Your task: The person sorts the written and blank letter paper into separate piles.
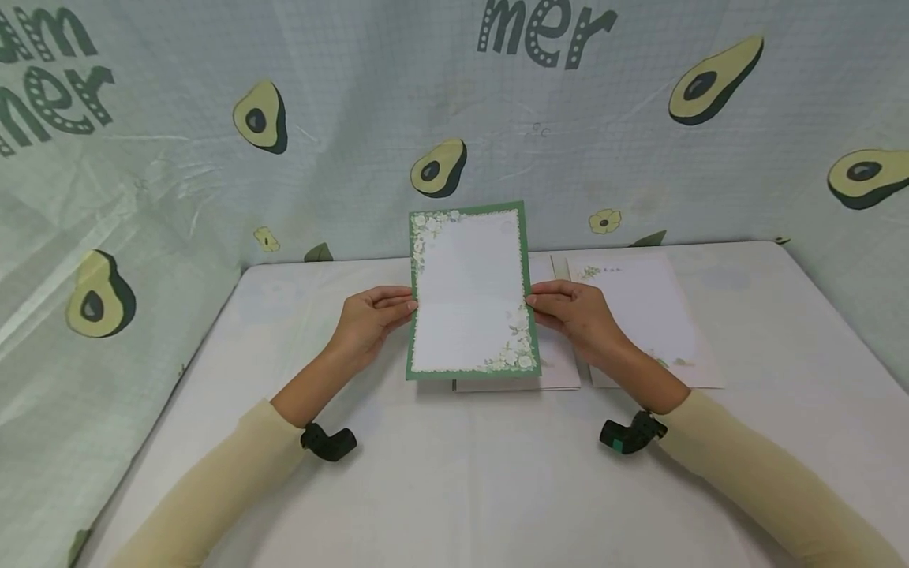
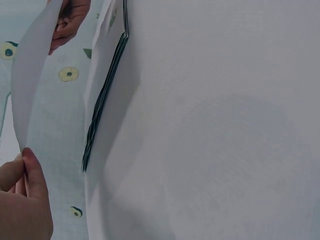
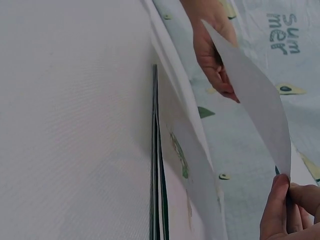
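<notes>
A sheet of stationery paper (image 1: 469, 292) with a green border and white flowers in two corners is held up, tilted toward the head camera. My left hand (image 1: 372, 319) pinches its left edge between thumb and fingers, and my right hand (image 1: 571, 312) pinches the right edge. In both wrist views the sheet bows slightly, its plain back showing. Beneath and behind it lies a stack of paper (image 1: 561, 371), partly hidden by the sheet. To the right, under my right forearm, is another pale sheet (image 1: 639, 308) with a small floral print.
A white-covered table (image 1: 440, 489) carries the papers. Behind it hangs a pale cloth backdrop (image 1: 355, 158) printed with avocados. Each wrist wears a black camera, the left one (image 1: 329, 443) and the right one (image 1: 632, 434).
</notes>
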`<state>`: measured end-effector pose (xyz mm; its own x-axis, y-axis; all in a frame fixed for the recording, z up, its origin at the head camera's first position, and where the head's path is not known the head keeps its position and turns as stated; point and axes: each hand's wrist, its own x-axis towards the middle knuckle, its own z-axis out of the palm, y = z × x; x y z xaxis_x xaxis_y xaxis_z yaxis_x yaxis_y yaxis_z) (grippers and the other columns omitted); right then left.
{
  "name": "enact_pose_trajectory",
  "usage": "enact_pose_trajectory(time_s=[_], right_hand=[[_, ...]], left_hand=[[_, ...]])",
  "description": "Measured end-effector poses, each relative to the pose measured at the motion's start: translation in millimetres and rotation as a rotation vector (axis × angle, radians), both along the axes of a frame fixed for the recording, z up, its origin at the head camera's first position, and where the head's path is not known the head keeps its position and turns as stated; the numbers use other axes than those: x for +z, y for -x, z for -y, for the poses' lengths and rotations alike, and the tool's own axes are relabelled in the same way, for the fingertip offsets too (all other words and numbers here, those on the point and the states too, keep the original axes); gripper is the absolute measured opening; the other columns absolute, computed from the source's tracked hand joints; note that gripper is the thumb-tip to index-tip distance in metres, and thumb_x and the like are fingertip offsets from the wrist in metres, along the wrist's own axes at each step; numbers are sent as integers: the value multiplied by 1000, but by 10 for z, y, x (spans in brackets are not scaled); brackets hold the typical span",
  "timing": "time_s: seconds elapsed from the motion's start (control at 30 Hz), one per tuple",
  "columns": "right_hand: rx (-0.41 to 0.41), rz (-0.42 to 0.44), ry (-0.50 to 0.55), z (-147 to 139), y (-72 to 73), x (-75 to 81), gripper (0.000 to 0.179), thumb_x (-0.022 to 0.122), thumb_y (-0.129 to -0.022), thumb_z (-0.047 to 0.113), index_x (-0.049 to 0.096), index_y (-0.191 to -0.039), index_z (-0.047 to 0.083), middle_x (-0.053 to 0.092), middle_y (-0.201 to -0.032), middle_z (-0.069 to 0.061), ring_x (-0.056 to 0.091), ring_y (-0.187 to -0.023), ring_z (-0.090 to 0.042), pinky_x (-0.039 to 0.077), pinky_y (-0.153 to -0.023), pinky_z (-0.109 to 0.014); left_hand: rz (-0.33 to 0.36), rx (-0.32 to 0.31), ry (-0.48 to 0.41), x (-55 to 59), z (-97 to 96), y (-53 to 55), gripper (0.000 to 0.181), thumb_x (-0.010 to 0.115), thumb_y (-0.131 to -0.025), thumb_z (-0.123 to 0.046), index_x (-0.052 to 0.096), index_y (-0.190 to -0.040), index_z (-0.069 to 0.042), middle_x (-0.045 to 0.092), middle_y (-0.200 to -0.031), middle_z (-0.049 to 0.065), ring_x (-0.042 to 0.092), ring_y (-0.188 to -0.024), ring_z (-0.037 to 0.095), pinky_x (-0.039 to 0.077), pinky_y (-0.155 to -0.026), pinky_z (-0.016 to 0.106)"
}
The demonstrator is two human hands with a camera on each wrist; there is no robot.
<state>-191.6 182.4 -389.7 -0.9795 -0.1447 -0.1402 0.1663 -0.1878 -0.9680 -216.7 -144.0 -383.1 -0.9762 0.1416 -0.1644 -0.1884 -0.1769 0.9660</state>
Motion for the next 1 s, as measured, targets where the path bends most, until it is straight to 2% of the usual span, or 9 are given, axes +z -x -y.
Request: enact_pose_trajectory(time_s=[0.2,0.47,1.0], right_hand=[[6,-12,9,53,13,20,35,65,-100,3,56,-130,-10,73,-103,-1,71,-97,-9,59,-91,-25],[8,-26,16,154,43,29,32,65,-99,2,58,-128,-10,73,-103,-2,71,-97,-11,60,-89,-25],[42,-64,-6,337,97,46,31,64,-100,2,59,-127,-11,73,-103,-3,71,-97,-12,61,-90,-28]], left_hand=[[3,7,-2,25,52,9,29,69,-94,7,62,-121,9,75,-91,2,73,-89,11,61,-84,23],[24,24,11,40,142,4,29,69,-94,6,63,-122,7,75,-91,1,73,-89,10,61,-85,23],[42,69,-6,54,313,-41,19,70,-93,5,69,-111,-2,75,-91,1,73,-89,10,61,-84,22]])
